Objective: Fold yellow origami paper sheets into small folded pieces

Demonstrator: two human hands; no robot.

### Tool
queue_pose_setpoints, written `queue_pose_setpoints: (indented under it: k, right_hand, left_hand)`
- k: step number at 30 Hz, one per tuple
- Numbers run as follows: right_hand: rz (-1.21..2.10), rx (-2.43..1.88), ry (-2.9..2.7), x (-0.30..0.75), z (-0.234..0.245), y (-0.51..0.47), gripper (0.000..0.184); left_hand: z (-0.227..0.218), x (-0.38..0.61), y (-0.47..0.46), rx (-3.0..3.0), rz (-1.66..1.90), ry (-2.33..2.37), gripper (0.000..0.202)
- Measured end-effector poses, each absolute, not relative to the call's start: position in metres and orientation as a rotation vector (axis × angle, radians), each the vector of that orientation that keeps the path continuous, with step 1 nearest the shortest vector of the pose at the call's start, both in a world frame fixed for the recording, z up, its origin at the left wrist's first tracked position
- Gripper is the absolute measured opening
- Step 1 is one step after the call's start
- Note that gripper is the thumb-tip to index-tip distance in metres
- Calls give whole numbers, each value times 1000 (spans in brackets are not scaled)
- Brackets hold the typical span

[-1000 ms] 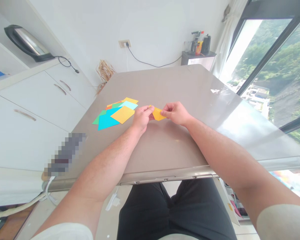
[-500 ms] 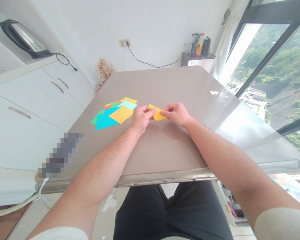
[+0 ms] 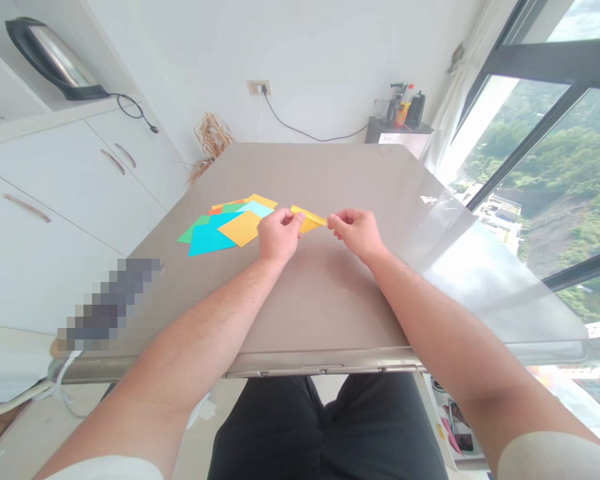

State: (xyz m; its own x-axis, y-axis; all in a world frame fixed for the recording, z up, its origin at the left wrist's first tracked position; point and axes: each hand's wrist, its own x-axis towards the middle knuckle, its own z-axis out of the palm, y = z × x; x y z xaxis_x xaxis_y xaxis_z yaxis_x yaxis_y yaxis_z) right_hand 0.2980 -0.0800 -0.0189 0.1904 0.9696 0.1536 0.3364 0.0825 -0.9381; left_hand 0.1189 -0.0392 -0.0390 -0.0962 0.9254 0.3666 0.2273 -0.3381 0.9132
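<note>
A small folded yellow paper (image 3: 309,219) is held just above the beige table (image 3: 330,287), pinched at both ends. My left hand (image 3: 277,236) grips its left end with closed fingers. My right hand (image 3: 356,232) pinches its right end between thumb and forefinger. To the left of my left hand lies a fanned pile of coloured paper squares (image 3: 229,223): cyan, green, orange, yellow and light blue.
White cabinets (image 3: 55,200) run along the left, with a kettle (image 3: 50,57) on the shelf above. A wall socket with a black cord (image 3: 260,87) and a small stand with bottles (image 3: 403,107) are behind the table. Large windows (image 3: 545,167) fill the right.
The yellow paper has been turned edge-on, so it looks narrower. Both hands shifted slightly and the view tilted up a little.
</note>
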Motion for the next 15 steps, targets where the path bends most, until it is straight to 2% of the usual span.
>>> queue_pose_setpoints:
  k: [2,4,8,12,15]
  right_hand:
    - [941,-1352,-1364,292,-15,-85,35]
    - [1048,-1238,-1372,287,-12,-89,38]
    - [997,-1274,-1265,287,-13,-85,25]
    - [972,-1367,-1207,294,-19,-78,11]
    - [1002,-1340,-1248,298,-22,-77,11]
  left_hand:
    - [-38,121,-45,1798,1477,1271,18]
    - [-36,125,-53,2019,1421,1158,12]
    - [-35,132,-59,2224,1361,1004,13]
    - [-37,129,-49,1846,1497,1206,35]
    - [-36,124,-43,1468,1329,1110,45]
